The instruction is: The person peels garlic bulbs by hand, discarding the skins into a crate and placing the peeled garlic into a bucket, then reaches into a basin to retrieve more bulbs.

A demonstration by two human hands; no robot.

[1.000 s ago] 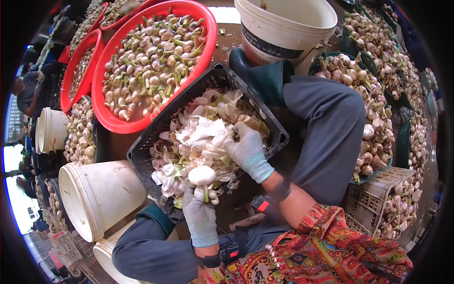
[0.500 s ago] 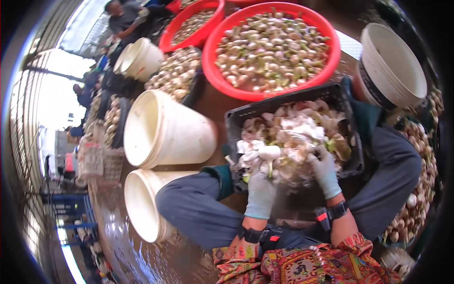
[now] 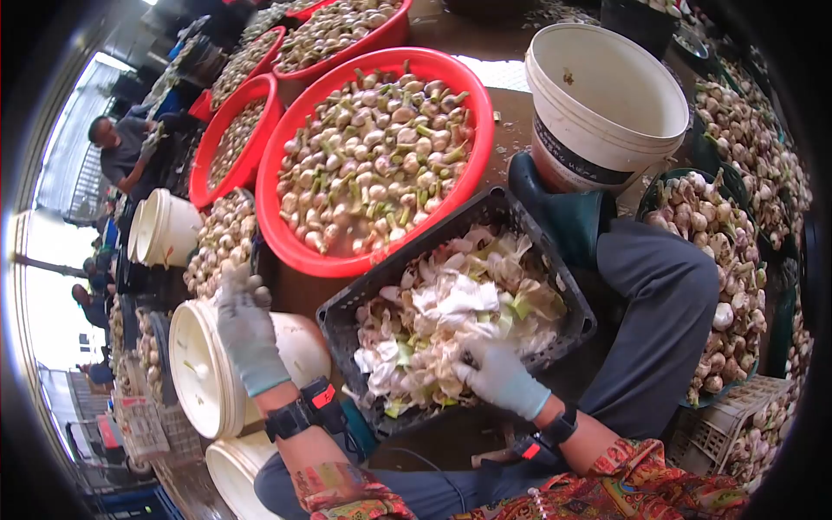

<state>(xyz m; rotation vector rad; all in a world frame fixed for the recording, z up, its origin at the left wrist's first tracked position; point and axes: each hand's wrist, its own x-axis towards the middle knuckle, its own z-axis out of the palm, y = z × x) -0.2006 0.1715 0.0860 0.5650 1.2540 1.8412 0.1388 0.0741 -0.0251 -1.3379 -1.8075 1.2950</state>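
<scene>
My left hand, in a pale grey glove, is raised over the rim of a white bucket. Its fingers are stretched out and slightly blurred, with nothing held. Inside the bucket, a small pale garlic bulb shows. My right hand, gloved too, hovers over loose garlic skins in a black plastic crate. Its fingers are curled together; whatever they may hold is hidden. The crate sits between my legs, tilted toward the right.
Beyond the crate stands a red tub full of garlic bulbs. A large white bucket is at upper right, near my boot. Garlic is heaped on the right. Another person sits at far left.
My left hand has moved left from the crate to the white bucket and let go of the garlic bulb. My right hand stays over the skins. The view has turned right.
</scene>
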